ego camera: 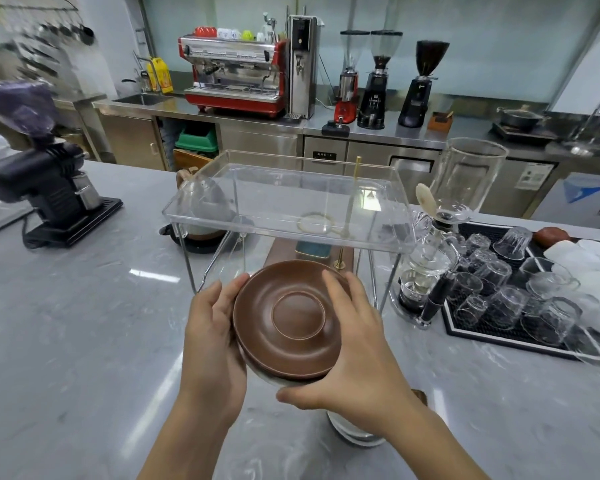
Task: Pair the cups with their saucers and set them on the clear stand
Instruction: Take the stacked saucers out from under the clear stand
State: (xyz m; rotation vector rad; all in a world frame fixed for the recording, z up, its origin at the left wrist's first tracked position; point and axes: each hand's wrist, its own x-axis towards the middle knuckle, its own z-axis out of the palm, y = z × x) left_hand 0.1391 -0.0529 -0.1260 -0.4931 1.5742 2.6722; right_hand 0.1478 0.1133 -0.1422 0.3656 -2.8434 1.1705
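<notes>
A stack of saucers with a brown saucer (291, 323) on top is held above the grey counter, just in front of the clear stand (284, 206). My left hand (212, 334) grips the stack's left edge, thumb over the rim. My right hand (354, 344) curls round its right and near edge. A pale saucer rim shows under the brown ones. Below my right wrist sits a white cup or dish (354, 434), mostly hidden. The stand's top tray holds no cups or saucers.
A black grinder (52, 199) stands at the left. A glass siphon brewer (430, 265) and a black mat with several upturned glasses (506, 296) are at the right. A kettle (205, 209) sits behind the stand. An espresso machine (236, 74) lines the back counter.
</notes>
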